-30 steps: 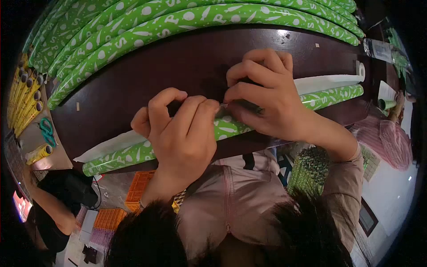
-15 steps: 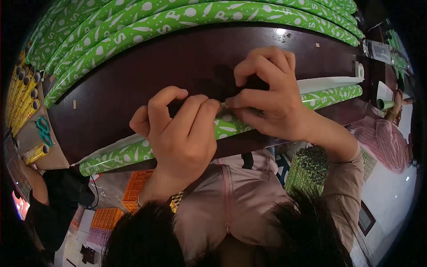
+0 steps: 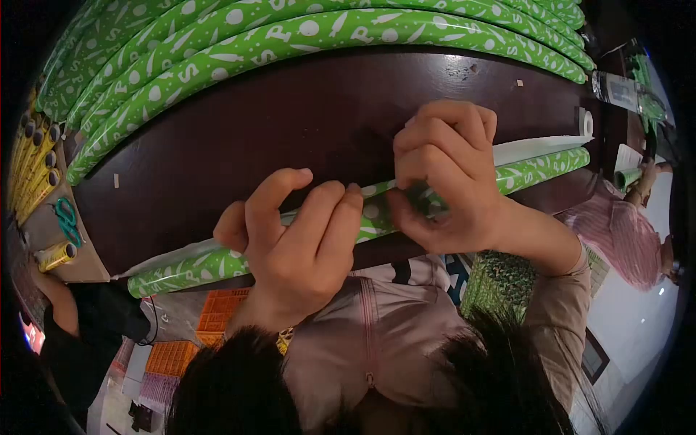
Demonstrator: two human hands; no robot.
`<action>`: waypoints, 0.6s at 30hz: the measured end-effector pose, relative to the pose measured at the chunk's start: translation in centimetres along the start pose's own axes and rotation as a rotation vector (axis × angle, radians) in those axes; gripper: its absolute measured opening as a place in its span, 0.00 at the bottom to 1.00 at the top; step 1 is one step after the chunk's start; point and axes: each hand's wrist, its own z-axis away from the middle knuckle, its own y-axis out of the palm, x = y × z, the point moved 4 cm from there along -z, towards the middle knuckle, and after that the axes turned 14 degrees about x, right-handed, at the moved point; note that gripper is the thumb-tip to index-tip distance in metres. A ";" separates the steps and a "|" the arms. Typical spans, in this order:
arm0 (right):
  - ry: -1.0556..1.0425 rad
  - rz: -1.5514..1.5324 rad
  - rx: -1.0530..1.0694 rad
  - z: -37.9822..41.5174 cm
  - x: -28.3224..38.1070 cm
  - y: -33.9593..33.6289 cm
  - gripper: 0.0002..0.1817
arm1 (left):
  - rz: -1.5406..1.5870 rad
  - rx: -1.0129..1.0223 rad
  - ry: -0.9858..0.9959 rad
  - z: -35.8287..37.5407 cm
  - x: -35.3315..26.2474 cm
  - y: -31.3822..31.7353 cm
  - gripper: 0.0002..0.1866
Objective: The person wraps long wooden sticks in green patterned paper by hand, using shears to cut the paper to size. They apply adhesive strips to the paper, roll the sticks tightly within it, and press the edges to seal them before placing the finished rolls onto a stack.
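Observation:
A long green patterned roll (image 3: pixel 190 270) lies along the near edge of the dark table, with a white sheet edge (image 3: pixel 536 148) behind it. Over its middle, my left hand (image 3: pixel 297 246) has its fingertips pressed down at the roll's far edge, thumb and index finger bent. To its right, my right hand (image 3: pixel 453 177) is curled, thumb and forefinger closed on the green edge of the roll. Between the two hands a strip of the green patterned surface shows. Whether anything small sits between my left fingertips is hidden.
Several green patterned rolls (image 3: pixel 312 30) lie across the far side of the dark table (image 3: pixel 290 109). Yellow tubes (image 3: pixel 36 185) and teal scissors (image 3: pixel 67 220) are at the left. One person's arm (image 3: pixel 58 297) shows at left, another person in striped clothing (image 3: pixel 616 232) at right.
My right hand has moved slightly right and down, away from my left fingertips, and its fingers are more curled. More of the green edge now shows between the hands. The view has shifted slightly.

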 end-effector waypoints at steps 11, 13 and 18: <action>-0.047 0.032 -0.008 0.3 0.0 -0.3 0.18 | 0.005 -0.013 0.007 0.0 -0.1 0.0 0.02; -0.041 0.041 -0.007 0.3 0.1 -0.2 0.18 | 0.008 0.003 0.005 -0.1 -0.1 -0.2 0.02; -0.044 0.069 0.045 0.3 0.3 0.0 0.18 | 0.016 -0.004 -0.002 0.0 -0.1 -0.1 0.02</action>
